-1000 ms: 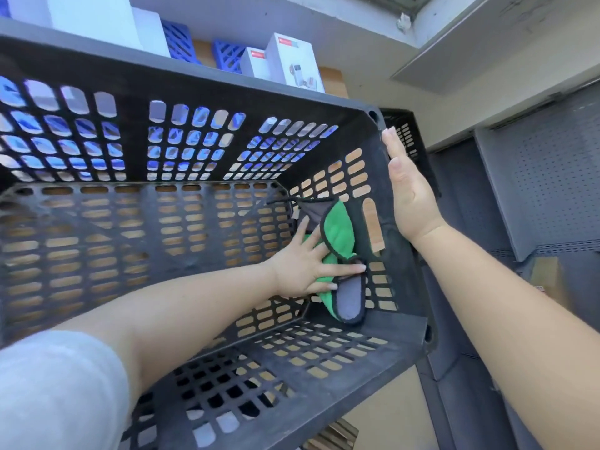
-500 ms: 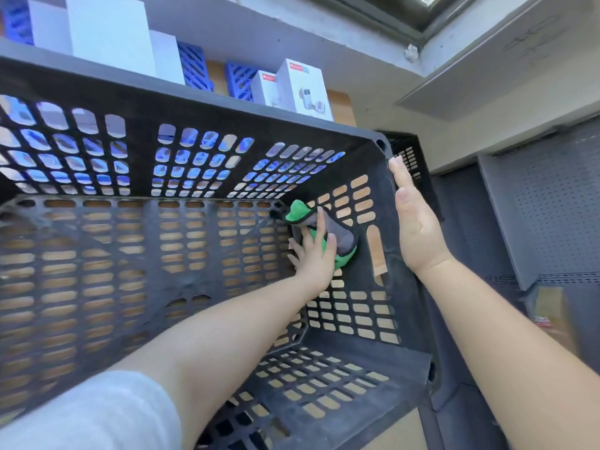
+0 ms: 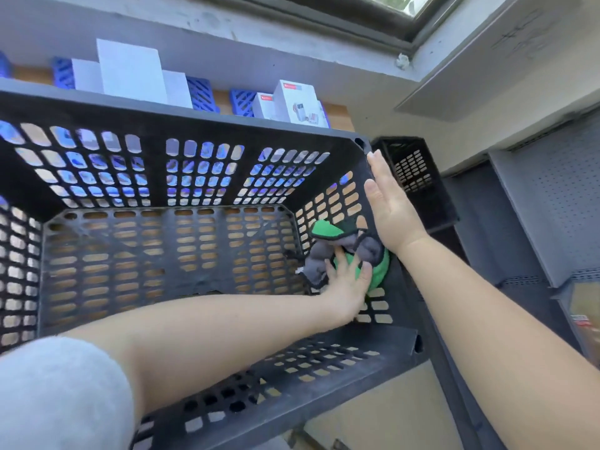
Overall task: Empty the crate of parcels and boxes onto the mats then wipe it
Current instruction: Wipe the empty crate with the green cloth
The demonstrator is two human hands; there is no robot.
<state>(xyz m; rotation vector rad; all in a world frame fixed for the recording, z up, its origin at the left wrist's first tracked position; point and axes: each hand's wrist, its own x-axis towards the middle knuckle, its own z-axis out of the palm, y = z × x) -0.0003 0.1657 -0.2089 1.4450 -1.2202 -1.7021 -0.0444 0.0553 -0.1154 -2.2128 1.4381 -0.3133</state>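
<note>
A large black slotted crate (image 3: 194, 125) fills the view, with nothing inside but a cloth. My left hand (image 3: 349, 284) reaches in and presses a crumpled green and grey cloth (image 3: 376, 264) against the inside of the crate's right wall, fingers spread over it. My right hand (image 3: 389, 206) lies flat, fingers straight, against the top edge of that same right wall near the far corner. Behind the crate, white boxes (image 3: 130, 73) and a printed white box (image 3: 297, 103) stand on blue mats (image 3: 201, 94).
A second, smaller black slotted crate (image 3: 412, 177) sits just beyond the right wall. Grey perforated metal shelving (image 3: 552, 203) stands at the right. A window frame (image 3: 324, 14) runs along the top. A brown parcel (image 3: 584, 313) shows at the right edge.
My left hand has slid the cloth down the right wall, and the cloth has bunched up more. My right hand has stayed on the wall's top edge. The view has tilted upward.
</note>
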